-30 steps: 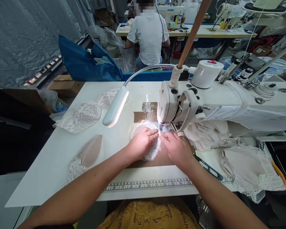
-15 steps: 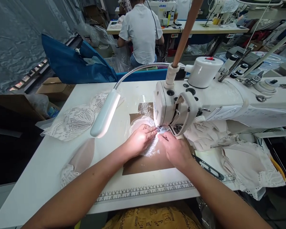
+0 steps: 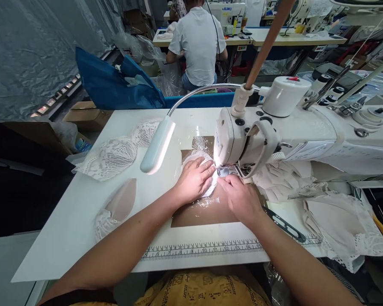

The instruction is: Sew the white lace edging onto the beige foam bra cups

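A round white lace cup piece point(image 3: 212, 188) lies under the needle area of a white sewing machine point(image 3: 227, 138). My left hand point(image 3: 193, 180) rests flat on top of it, fingers stretched and slightly spread, covering much of the lace. Close to the presser foot, my right hand point(image 3: 242, 199) has its thumb and forefinger pinched at the right edge of the cup piece. Exactly how much fabric is between those fingertips is hidden. Beneath both hands, a brown sheet point(image 3: 191, 219) with shiny tape covers part of the white table point(image 3: 159, 259).
Lace pieces point(image 3: 115, 157) and a beige cup piece point(image 3: 123, 199) lie at left. A lamp point(image 3: 158, 144) hangs over the table. Fabric piles point(image 3: 335, 216) and dark scissors-like tool point(image 3: 284, 225) are at right. A ruler strip point(image 3: 204, 250) runs along the front; a person point(image 3: 198, 46) sits beyond.
My left hand has flattened and its fingers have spread over the lace cup piece, which has turned slightly. My right hand stays pinched by the presser foot. The whole view has shifted a little.
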`<state>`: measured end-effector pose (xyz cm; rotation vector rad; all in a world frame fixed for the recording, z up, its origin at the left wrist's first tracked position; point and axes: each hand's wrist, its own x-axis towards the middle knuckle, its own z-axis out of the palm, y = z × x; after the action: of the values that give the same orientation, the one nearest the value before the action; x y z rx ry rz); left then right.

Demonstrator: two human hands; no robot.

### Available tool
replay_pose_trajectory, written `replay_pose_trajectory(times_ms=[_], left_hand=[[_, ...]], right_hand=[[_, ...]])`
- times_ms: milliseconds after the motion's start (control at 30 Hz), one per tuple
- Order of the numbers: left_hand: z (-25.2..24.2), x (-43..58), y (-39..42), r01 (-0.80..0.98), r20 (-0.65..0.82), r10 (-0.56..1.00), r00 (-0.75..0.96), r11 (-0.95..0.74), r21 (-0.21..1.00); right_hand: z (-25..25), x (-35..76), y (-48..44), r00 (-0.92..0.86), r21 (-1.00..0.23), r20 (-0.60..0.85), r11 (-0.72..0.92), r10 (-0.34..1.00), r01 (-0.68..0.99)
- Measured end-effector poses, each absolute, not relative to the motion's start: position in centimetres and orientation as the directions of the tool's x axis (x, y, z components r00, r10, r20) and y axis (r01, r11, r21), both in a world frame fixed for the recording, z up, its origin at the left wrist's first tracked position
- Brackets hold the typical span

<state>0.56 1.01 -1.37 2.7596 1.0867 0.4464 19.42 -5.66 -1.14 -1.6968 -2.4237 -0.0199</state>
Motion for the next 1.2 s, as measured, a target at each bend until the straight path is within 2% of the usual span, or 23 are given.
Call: replay_pose_trajectory(times_ms=[200, 333, 400, 467, 533, 600, 633, 700, 767, 833, 900, 933, 1033, 1067, 1133, 1200], left_hand=[[-0.1, 0.7, -0.5, 0.792, 0.081, 0.804, 0.590, -0.595, 0.137], [2.7, -2.3, -1.7, 0.818, -0.036, 0.837, 0.546, -0.523, 0.238], [4.3, -5.4, -2.9, 0.823, -0.029, 0.856, 0.517, -0.487, 0.292], [5.2, -9.2, -4.6, 0.882, 0.009, 0.919, 0.395, -0.381, 0.276], [5.0, -13.0, -6.7, 0.966, 0.022, 0.990, 0.137, -0.139, 0.219], [3.8, -16.3, -8.8, 0.979, 0.000, 0.995, -0.104, 0.102, 0.178], [2.9, -17.5, -9.7, 0.968, 0.014, 0.987, -0.162, 0.157, 0.197], [1.1, -19.1, -11.4, 0.930, 0.145, 0.965, -0.220, 0.162, 0.331], [0.0, -19.5, -12.8, 0.875, 0.194, 0.948, -0.251, 0.137, 0.464], [0.1, -18.9, -13.9, 0.723, 0.154, 0.948, -0.278, 0.101, 0.684], [1.2, -17.4, -14.6, 0.447, 0.088, 0.968, -0.233, 0.026, 0.894], [2.0, -16.3, -14.8, 0.311, 0.062, 0.985, -0.160, -0.009, 0.950], [4.4, -12.1, -14.4, 0.103, 0.062, 0.975, 0.215, -0.085, 0.991], [5.0, -10.7, -14.1, 0.069, 0.092, 0.940, 0.329, -0.121, 0.990], [5.5, -8.1, -12.9, 0.051, 0.157, 0.883, 0.442, -0.200, 0.978], [5.2, -6.4, -11.4, 0.180, 0.215, 0.868, 0.447, -0.323, 0.929]], right_hand=[[-1.8, 19.6, -5.9, -0.326, -0.106, 0.218, 0.355, 0.920, 0.929], [-2.4, 20.0, -5.9, -0.345, -0.105, 0.271, 0.384, 0.898, 0.917], [-2.6, 20.2, -5.8, -0.362, -0.087, 0.291, 0.402, 0.885, 0.912], [-2.7, 20.4, -5.8, -0.380, -0.081, 0.298, 0.419, 0.876, 0.904], [-2.7, 20.5, -5.8, -0.386, -0.092, 0.295, 0.428, 0.874, 0.899], [-2.8, 20.6, -5.8, -0.380, -0.111, 0.284, 0.423, 0.880, 0.899], [-2.8, 20.6, -5.8, -0.373, -0.129, 0.279, 0.420, 0.885, 0.899], [-2.7, 20.7, -6.0, -0.359, -0.198, 0.271, 0.416, 0.893, 0.887], [-2.0, 20.8, -6.3, -0.342, -0.334, 0.262, 0.417, 0.903, 0.846], [-1.0, 20.7, -7.1, -0.341, -0.520, 0.205, 0.397, 0.918, 0.756], [0.3, 20.2, -8.3, -0.382, -0.704, 0.102, 0.338, 0.919, 0.625], [0.8, 19.7, -8.9, -0.421, -0.788, 0.042, 0.289, 0.906, 0.544], [1.6, 17.5, -10.9, -0.558, -0.976, -0.091, 0.038, 0.825, 0.216], [1.6, 16.6, -11.5, -0.589, -0.992, -0.117, -0.072, 0.799, 0.100], [1.8, 15.1, -12.6, -0.586, -0.958, -0.184, -0.278, 0.789, -0.073], [2.4, 14.6, -13.8, -0.519, -0.897, -0.263, -0.404, 0.813, -0.178]])
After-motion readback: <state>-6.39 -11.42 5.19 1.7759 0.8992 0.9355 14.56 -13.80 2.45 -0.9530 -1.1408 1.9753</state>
